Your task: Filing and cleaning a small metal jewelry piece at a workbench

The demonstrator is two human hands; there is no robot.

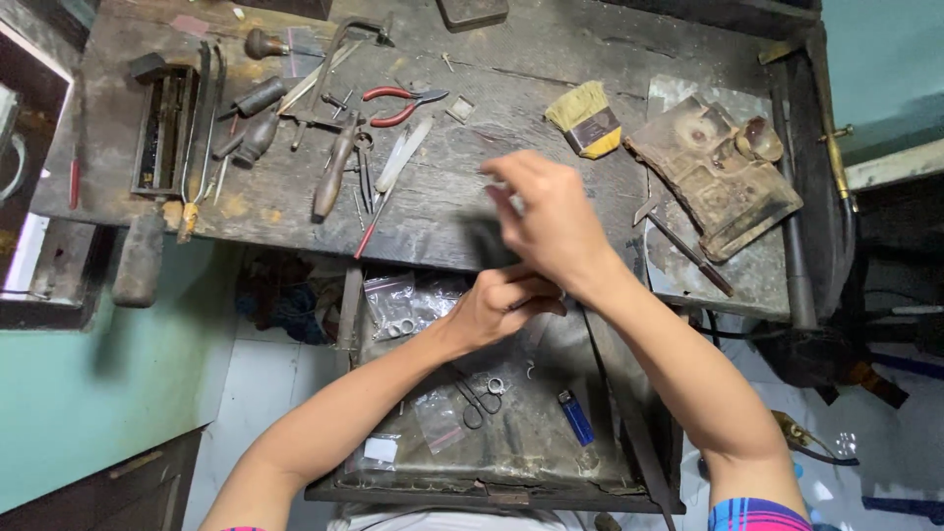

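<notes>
Both of my hands meet over the front edge of a worn dark wooden workbench (pixel 551 59). My left hand (pixel 503 305) is curled into a loose fist just below the edge, and whatever it pinches is hidden by the fingers. My right hand (pixel 551 221) sits above it, blurred by motion, with the fingers bent around a small pale thing that I cannot make out. A dark block at the bench edge lies right behind the hands. Below them a tray (pixel 511 487) holds small scissors (pixel 479 401), a blue lighter (pixel 575 417) and clear plastic bags (pixel 398 303).
On the bench lie red-handled pliers (pixel 401 105), a saw frame (pixel 339 59), wooden-handled files (pixel 334 167), a yellow brush (pixel 587 120), a scorched block (pixel 713 172) and a dark metal box (pixel 165 128). A pale tiled floor (pixel 265 374) shows below.
</notes>
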